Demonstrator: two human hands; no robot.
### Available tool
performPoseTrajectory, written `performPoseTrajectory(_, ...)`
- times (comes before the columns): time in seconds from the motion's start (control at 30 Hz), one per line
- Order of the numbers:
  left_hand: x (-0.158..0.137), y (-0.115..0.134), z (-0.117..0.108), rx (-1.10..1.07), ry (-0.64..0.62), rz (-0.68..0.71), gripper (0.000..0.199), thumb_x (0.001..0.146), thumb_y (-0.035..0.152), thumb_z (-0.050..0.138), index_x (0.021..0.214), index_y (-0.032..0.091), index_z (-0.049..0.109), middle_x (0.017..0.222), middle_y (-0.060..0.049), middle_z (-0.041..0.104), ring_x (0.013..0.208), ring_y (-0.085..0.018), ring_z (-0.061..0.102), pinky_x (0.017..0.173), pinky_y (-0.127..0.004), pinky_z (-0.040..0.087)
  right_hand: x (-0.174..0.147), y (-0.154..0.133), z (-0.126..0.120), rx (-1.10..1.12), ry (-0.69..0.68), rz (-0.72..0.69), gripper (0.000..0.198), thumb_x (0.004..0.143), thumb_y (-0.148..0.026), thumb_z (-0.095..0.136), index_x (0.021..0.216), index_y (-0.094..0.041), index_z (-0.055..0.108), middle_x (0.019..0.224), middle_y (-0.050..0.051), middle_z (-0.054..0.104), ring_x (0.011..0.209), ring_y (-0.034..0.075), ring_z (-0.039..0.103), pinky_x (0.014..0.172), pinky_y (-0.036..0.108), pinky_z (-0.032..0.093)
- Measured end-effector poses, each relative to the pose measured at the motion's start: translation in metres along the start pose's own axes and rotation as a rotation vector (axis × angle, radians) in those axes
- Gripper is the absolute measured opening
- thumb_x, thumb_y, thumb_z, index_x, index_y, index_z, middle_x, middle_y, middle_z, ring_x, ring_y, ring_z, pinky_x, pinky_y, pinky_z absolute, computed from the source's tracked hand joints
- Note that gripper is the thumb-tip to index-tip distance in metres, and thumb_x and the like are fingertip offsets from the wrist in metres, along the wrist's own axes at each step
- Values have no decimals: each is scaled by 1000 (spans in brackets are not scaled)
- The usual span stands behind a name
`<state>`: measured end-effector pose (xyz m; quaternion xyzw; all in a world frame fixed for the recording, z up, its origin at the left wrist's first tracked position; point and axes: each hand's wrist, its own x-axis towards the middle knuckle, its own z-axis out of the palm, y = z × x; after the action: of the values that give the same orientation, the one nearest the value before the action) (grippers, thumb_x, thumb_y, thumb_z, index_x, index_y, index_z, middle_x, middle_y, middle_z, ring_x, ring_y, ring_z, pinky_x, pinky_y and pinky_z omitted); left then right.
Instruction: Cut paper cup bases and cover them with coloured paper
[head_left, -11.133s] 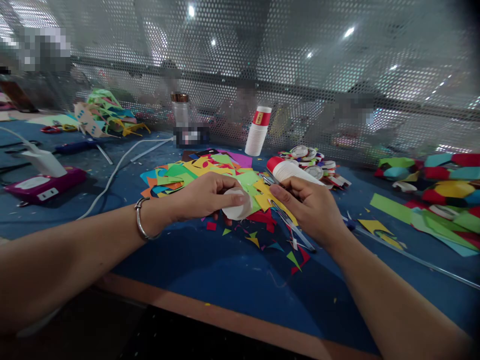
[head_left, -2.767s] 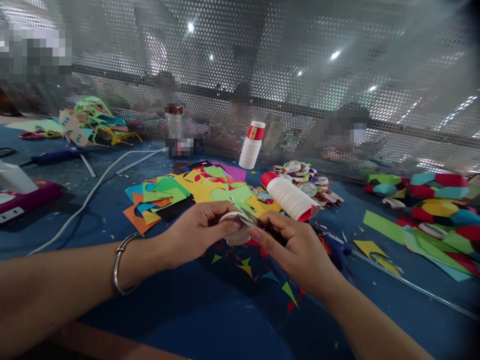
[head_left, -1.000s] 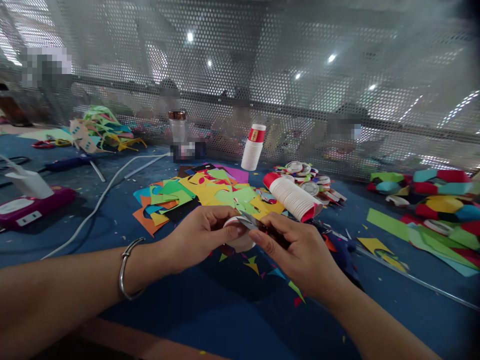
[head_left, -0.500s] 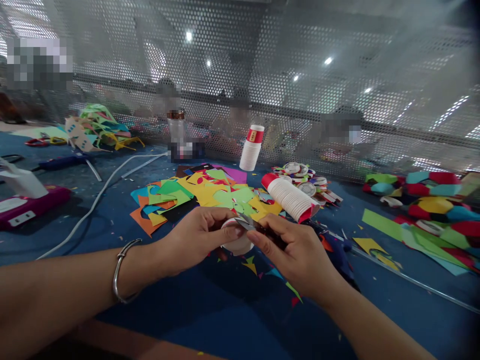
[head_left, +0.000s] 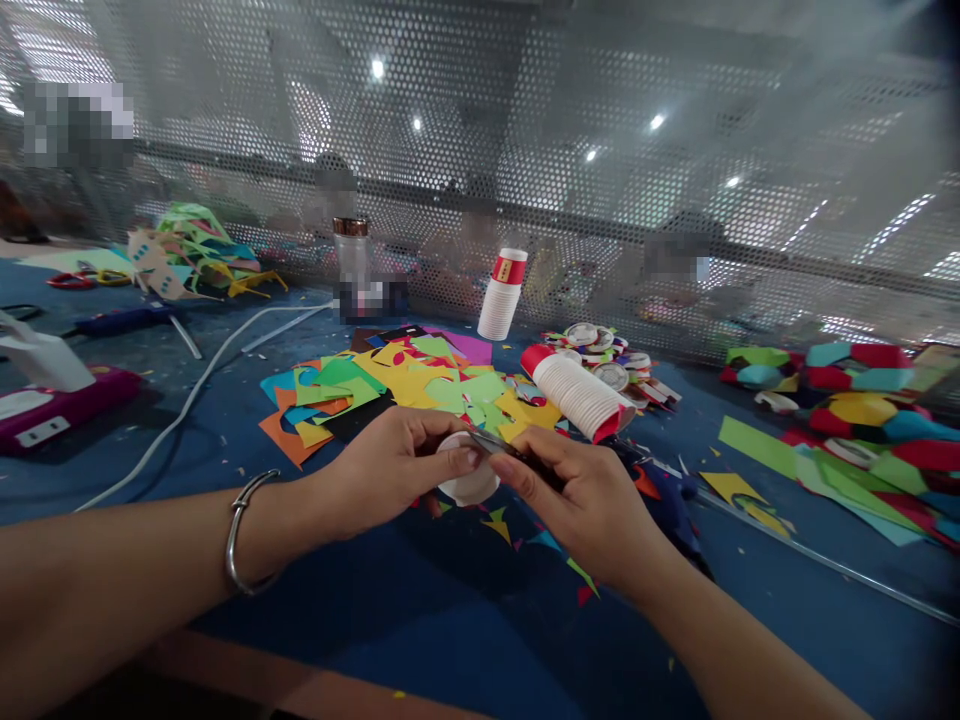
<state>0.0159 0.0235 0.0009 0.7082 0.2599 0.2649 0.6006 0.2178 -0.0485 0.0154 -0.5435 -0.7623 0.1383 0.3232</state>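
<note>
In the middle of the view, my left hand (head_left: 394,465) pinches a white paper cup (head_left: 472,487), thumb over its edge; part of the cup is hidden by the fingers. My right hand (head_left: 581,490) is closed around scissors (head_left: 489,441), whose blades lie at the cup's upper rim. The scissors' handles are covered by my right fingers. Just beyond the hands, colored paper scraps (head_left: 420,375) are piled on the blue table (head_left: 420,620). Small paper snips (head_left: 496,530) lie beneath the cup.
A stack of paper cups (head_left: 581,392) lies on its side behind my right hand; another stack (head_left: 499,300) stands farther back. Cut cup bottoms (head_left: 611,375) are heaped nearby. At left are a purple power strip (head_left: 75,412) and a white cable (head_left: 195,390). Colorful paper pieces (head_left: 862,400) cover the right.
The scissor blades have shifted slightly along the cup's rim, and the cup is tilted a little differently in my left hand. Both hands stay in nearly the same place.
</note>
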Motion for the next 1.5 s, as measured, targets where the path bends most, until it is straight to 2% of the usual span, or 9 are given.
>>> performPoseTrajectory(0.3,0,9,-1,57,18,-51,22,89,37,63,88,16,67,68,0,67,55,-10,60,45,-18,45,1,1,1,7,-28,54,42,100,-46,50,66,-22,43,61,-5,38,57,12,37,54,30,27)
performPoseTrajectory(0.53,-2,12,0,-79,65,-162,22,88,34,66,96,13,68,79,-3,72,59,-10,66,46,-16,43,6,7,1,126,30,181,43,97,-56,51,74,-20,51,65,-5,41,60,12,38,56,28,30)
performPoseTrajectory(0.73,-3,10,1,-246,53,-194,25,87,26,67,109,14,63,88,-6,73,66,-13,71,51,-18,47,6,10,6,463,-45,342,46,94,-63,53,76,-21,51,61,-8,30,51,9,23,46,26,20)
performPoseTrajectory(0.9,0,8,3,-254,41,-170,33,86,22,68,116,16,59,94,-5,72,71,-14,70,53,-20,48,6,9,10,709,-109,433,44,92,-63,57,79,-21,51,59,-10,24,49,8,16,43,25,12)
performPoseTrajectory(1.0,0,7,4,-195,35,-131,33,85,23,69,115,15,59,86,-3,71,66,-11,65,53,-20,45,6,8,10,706,-117,420,41,90,-59,63,82,-19,55,61,-9,31,50,7,19,43,24,12)
performPoseTrajectory(1.1,-2,6,5,-168,-2,-100,41,82,25,74,120,16,59,85,-2,69,67,-10,62,56,-21,44,5,10,9,669,-107,385,34,90,-51,67,84,-19,58,66,-7,42,50,6,23,43,24,15)
performPoseTrajectory(1.27,-5,7,4,-283,-139,-105,60,71,17,84,124,19,56,103,-1,65,91,-13,60,81,-26,47,6,13,9,646,-81,276,26,89,-41,70,85,-17,61,74,-3,53,64,10,43,58,25,34)
performPoseTrajectory(1.37,-5,8,2,-300,-206,-119,63,69,15,86,123,21,55,105,0,63,94,-14,58,85,-26,46,7,13,9,595,-60,224,25,89,-38,69,81,-17,61,73,-2,53,68,12,45,61,27,36)
performPoseTrajectory(1.5,-5,10,-2,-339,-217,-125,65,71,13,85,125,21,50,108,-1,63,97,-13,58,87,-27,45,6,14,8,570,-50,223,22,89,-36,69,81,-17,61,71,-3,52,65,12,43,59,27,34)
